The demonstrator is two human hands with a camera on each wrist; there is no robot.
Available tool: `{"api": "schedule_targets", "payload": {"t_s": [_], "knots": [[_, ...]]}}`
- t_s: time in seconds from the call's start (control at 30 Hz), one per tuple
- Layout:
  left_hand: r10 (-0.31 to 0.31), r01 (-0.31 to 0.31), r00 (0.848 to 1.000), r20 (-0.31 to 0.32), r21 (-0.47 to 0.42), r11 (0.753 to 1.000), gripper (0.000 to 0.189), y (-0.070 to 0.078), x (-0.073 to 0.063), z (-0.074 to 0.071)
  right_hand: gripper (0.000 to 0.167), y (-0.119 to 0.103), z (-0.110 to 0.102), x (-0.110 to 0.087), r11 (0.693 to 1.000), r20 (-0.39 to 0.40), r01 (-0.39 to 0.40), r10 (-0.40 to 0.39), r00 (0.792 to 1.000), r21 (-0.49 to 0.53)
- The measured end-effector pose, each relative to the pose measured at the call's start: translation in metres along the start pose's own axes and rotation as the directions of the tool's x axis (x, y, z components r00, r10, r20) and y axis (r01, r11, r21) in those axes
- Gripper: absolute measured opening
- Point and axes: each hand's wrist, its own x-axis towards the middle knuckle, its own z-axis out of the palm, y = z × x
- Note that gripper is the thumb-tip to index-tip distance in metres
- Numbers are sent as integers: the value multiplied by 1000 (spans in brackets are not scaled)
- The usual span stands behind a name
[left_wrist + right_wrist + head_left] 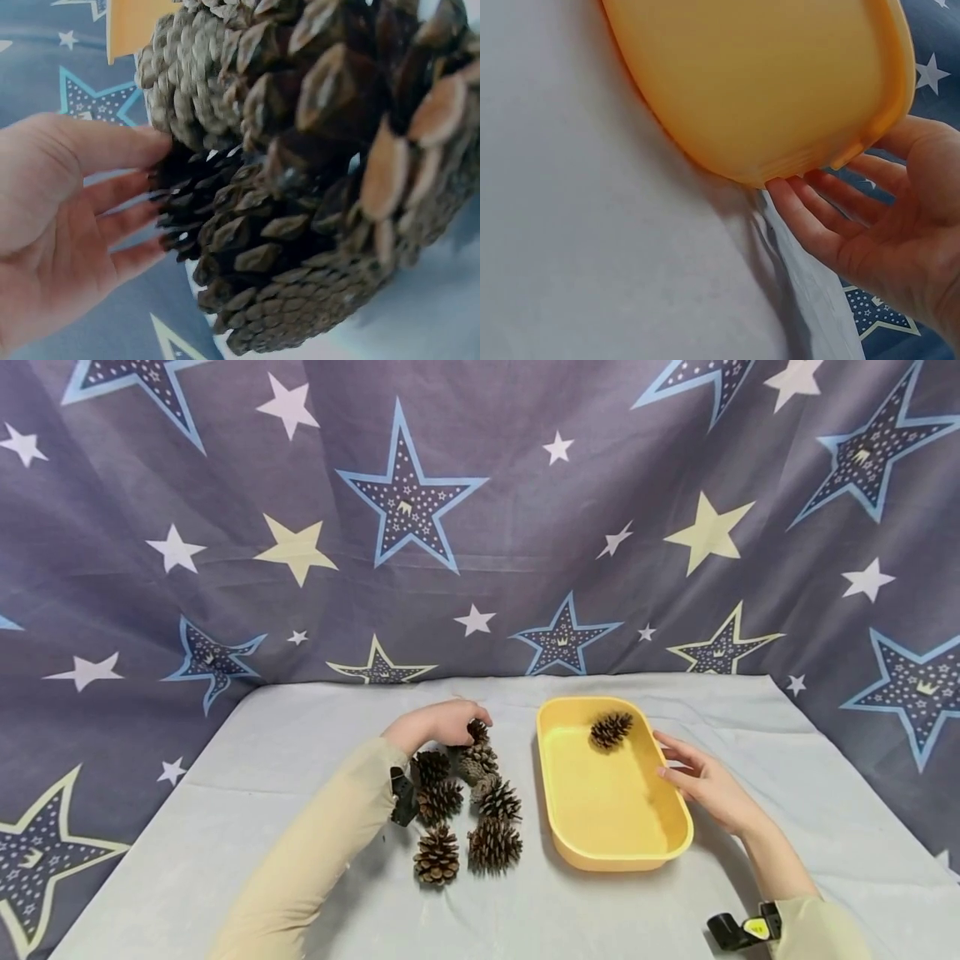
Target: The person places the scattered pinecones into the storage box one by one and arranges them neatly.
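Left hand (452,722): fingers bent round one side of a cone, thumb on the other; a narrow pinch, its firmness not discernible.
Held pine cone (477,732): at the far end of the cluster, partly covered by the fingers; best gripped across its body, with light pressure, since the scales look stiff and uneven.
Neighbouring cones (480,763): crowded against the pinched one in the left wrist view; a straight upward lift should snag less than a sideways pull.
Left wrist camera (402,796): just beside the cluster's left edge; a slightly raised wrist would keep it from nudging cones.
Near cones (437,855): at the end of the cluster closest to the person, well apart from the fingers; better left undisturbed.
Right hand (693,781): partly closed on the container's side, thumb over the rim, fingers against the outer wall; light steadying seems enough.
Yellow container (611,810): right of the cluster, flat on the cloth; its broad near half offers the freest floor.
Cone inside (611,730): on its side near the far right corner; worth avoiding, as it could roll if struck.
Pale cloth (247,852): lightly creased beneath everything; dragging might ruck it.
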Motion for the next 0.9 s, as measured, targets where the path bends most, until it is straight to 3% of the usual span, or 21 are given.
{"api": "schedule_targets", "payload": {"t_s": [0.13, 0.5, 0.9], "knots": [[-29, 27, 998, -50, -32, 999, 45, -3, -3, 3, 59, 0, 0, -1, 1000, -4, -9, 9, 1000, -1], [-24, 10, 983, -185, -78, 997, 42, -16, -4, 13, 59, 0, 0, -1, 1000, -13, -3, 3, 1000, -12], [-79, 53, 958, -277, -104, 993, 42, -21, -3, 21, 58, 3, 1, 1, 1000, -5, 3, -3, 1000, -5]]}}
